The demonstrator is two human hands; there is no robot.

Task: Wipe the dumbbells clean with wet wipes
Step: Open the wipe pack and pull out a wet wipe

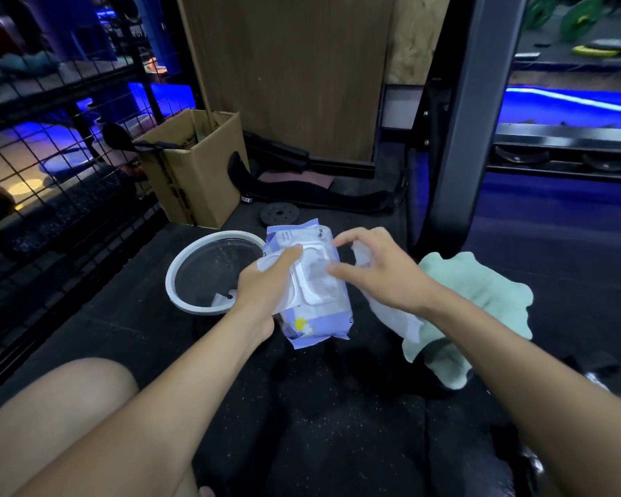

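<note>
Left hand [266,285] grips the wet wipes pack [311,286] from its side, held up over the floor. Right hand [380,269] pinches a white wipe [395,313], fingers curled just beside the pack's lid. Basin [180,267] sits past the left hand, green towel [481,299] beyond the right.

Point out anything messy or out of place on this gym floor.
A light green towel lies crumpled on the black floor at the right, and a used wipe sits in the white-rimmed basin. Nothing looks spilled or broken.
</note>
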